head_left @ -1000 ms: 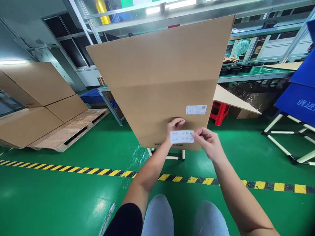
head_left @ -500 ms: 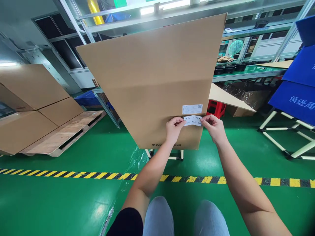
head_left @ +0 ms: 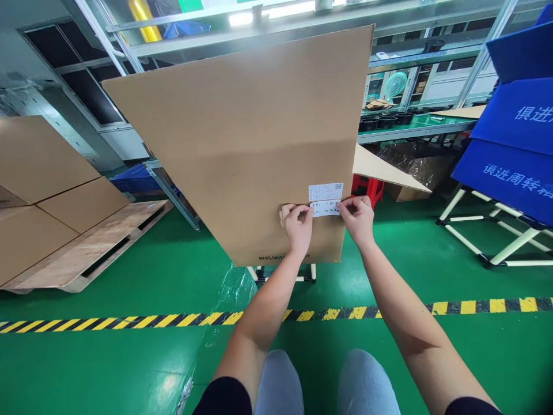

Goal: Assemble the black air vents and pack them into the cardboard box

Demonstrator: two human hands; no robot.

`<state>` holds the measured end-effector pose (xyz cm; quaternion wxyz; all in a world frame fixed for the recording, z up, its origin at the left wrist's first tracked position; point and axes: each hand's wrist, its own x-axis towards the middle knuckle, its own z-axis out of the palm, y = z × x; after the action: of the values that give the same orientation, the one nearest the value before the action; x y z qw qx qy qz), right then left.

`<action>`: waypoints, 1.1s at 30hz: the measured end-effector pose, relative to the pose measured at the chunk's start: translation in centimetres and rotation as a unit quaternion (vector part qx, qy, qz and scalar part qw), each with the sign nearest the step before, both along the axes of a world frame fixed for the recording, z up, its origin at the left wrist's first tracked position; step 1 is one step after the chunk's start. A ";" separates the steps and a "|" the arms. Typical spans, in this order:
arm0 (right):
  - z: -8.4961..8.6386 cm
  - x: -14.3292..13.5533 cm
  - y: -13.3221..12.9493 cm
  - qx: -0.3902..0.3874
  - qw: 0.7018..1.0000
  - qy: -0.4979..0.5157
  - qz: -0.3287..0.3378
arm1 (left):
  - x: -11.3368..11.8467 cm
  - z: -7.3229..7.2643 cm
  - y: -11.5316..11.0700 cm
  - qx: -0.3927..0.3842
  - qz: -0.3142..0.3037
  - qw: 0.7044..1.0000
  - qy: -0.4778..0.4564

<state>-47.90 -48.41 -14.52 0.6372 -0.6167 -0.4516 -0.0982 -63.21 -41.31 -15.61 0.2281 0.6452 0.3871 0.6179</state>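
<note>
A large brown cardboard box (head_left: 254,132) stands before me, with printed black letters along its lower edge. On its lower right part sits a white label (head_left: 325,191) with small print and a square code. Directly below that, a second white label (head_left: 325,208) with printed weights lies against the cardboard, flat as far as I can see. My left hand (head_left: 298,226) pinches this lower label at its left end. The right end is between the thumb and fingers of my right hand (head_left: 358,218), at the box's right edge.
A white-tube stand (head_left: 306,272) shows under the box. To the left, large cartons rest on a wooden pallet (head_left: 95,248). Blue boxes (head_left: 510,150) on a tube frame stand at the right, near a red stool (head_left: 375,189). Striped tape (head_left: 173,320) crosses the green floor.
Both hands have brought the lower label up against the box, just under the upper label; it was bowed and slightly lower before. The view has shifted a little to the right.
</note>
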 end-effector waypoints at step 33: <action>-0.1 -0.6 0.7 -0.008 0.999 0.018 -0.048 | 1.3 0.1 -0.2 -0.019 0.044 0.999 0.011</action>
<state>-48.47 -47.74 -14.57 0.6346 -0.6446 -0.4108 -0.1139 -61.91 -41.51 -15.47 0.2081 0.6298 0.4295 0.6128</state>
